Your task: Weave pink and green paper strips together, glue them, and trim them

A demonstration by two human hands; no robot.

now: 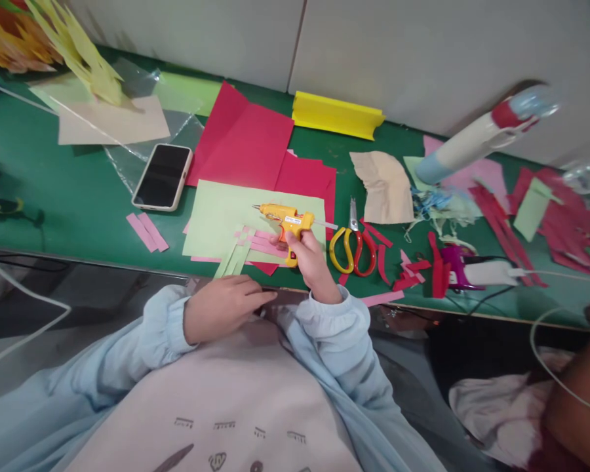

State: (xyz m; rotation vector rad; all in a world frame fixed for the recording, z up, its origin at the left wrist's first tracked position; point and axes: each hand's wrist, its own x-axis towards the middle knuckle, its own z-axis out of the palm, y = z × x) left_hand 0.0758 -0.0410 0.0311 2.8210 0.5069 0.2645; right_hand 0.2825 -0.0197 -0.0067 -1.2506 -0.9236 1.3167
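My right hand [313, 261] is wrapped around the grip of a yellow hot glue gun [282, 213]. Its nozzle points left, and a clear glue stick [326, 225] pokes out of its back end. Below the gun lie woven pink and light green paper strips [243, 242], on a pale green paper sheet [216, 213]. My left hand [229, 303] rests at the table's front edge, palm down, by the lower ends of the green strips. Its fingers are stretched out, and nothing shows in them. Yellow-and-red-handled scissors [353, 242] lie right of my right hand.
A phone [162, 177] and two pink strips [147, 231] lie to the left. Red paper sheets [248, 134] and a folded yellow piece [337, 117] are behind. Paper scraps, a purple device [457, 269] with a white cable and a leaning bottle [472, 144] occupy the right. Someone sits at far right.
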